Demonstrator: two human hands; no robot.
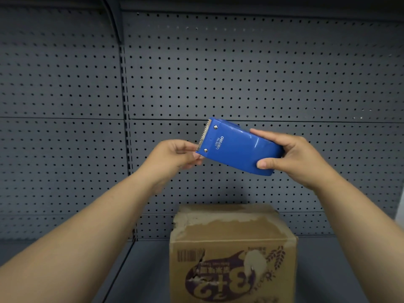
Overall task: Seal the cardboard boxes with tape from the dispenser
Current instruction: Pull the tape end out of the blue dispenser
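My right hand (293,156) grips the rear of a blue tape dispenser (236,147), held in the air above the box with its toothed blade pointing left. My left hand (177,156) has its fingertips pinched at the blade's lower end, where a small pale tape end seems to sit; the tape itself is hard to make out. Below stands a worn brown cardboard box (231,248) with purple print on its front and torn patches on its closed top. Neither hand touches the box.
The box stands on a dark grey shelf (328,270). A grey perforated back panel (262,73) fills the view behind, with a vertical slotted upright (125,106) left of centre.
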